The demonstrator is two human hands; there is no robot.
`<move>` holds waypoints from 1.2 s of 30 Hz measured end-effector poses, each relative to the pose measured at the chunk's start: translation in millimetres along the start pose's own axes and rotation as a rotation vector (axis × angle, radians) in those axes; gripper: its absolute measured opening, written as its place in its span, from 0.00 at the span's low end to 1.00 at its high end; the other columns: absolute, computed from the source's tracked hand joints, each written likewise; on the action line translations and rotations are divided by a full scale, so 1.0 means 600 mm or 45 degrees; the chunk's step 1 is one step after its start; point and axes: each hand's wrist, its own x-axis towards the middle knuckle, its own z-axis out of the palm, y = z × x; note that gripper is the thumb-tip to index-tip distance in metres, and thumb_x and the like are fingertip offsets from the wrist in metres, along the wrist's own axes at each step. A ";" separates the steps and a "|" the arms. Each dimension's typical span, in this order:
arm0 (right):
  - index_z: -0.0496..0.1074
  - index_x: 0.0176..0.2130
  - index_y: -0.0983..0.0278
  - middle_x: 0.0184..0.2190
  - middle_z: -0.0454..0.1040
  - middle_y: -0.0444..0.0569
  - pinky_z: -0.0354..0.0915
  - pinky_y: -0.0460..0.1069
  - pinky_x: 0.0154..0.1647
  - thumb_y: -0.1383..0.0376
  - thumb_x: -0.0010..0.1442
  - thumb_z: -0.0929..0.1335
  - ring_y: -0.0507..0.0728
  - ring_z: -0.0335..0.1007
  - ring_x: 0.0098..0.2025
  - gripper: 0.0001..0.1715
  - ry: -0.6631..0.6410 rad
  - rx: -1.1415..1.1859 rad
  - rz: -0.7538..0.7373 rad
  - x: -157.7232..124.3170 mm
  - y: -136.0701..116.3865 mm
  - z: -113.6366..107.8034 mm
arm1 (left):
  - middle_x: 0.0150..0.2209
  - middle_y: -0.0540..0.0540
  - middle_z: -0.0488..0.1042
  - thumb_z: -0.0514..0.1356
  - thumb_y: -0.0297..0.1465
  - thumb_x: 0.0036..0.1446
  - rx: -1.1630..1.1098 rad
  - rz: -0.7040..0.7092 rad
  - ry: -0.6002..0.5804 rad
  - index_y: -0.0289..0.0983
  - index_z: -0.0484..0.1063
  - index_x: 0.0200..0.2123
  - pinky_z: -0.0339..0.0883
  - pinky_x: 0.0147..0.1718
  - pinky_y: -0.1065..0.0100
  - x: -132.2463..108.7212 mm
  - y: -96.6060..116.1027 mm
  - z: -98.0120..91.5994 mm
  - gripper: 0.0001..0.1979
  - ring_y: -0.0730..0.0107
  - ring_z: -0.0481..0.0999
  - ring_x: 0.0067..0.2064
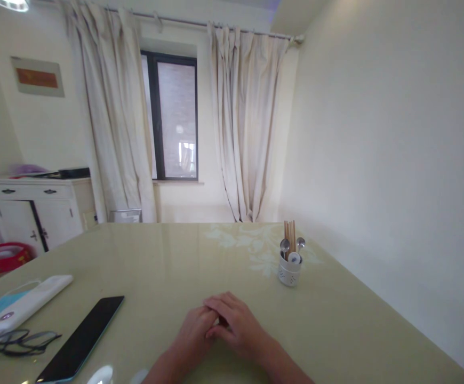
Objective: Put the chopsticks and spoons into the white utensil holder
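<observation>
Our flat right hand (238,322) covers our left hand (192,335), its grip hidden, between one phone (82,338) and one cup (289,272).

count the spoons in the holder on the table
2 metal spoons, both standing in the white holder on the table: one left of the chopsticks, one right of them. A white piece at the front may be a third; more could be hidden inside.
</observation>
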 end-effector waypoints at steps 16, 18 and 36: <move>0.78 0.62 0.60 0.55 0.84 0.53 0.72 0.53 0.60 0.63 0.71 0.68 0.63 0.82 0.55 0.23 0.006 -0.003 0.147 -0.006 0.038 0.000 | 0.34 0.48 0.84 0.60 0.29 0.66 -0.014 -0.111 -0.105 0.41 0.77 0.38 0.70 0.36 0.71 0.011 0.028 -0.022 0.06 0.66 0.82 0.35; 0.79 0.61 0.59 0.54 0.85 0.53 0.73 0.53 0.58 0.62 0.71 0.68 0.64 0.83 0.53 0.22 0.002 -0.030 0.172 -0.008 0.045 0.001 | 0.34 0.49 0.84 0.62 0.29 0.65 -0.001 -0.147 -0.142 0.41 0.77 0.37 0.69 0.35 0.72 0.012 0.031 -0.022 0.04 0.66 0.82 0.34; 0.78 0.59 0.60 0.45 0.86 0.52 0.73 0.51 0.49 0.66 0.75 0.63 0.59 0.81 0.45 0.20 0.099 -0.242 -0.026 -0.008 0.067 -0.024 | 0.45 0.47 0.85 0.56 0.37 0.73 -0.049 -0.084 0.045 0.43 0.79 0.46 0.74 0.43 0.71 0.019 0.028 -0.035 0.11 0.67 0.84 0.42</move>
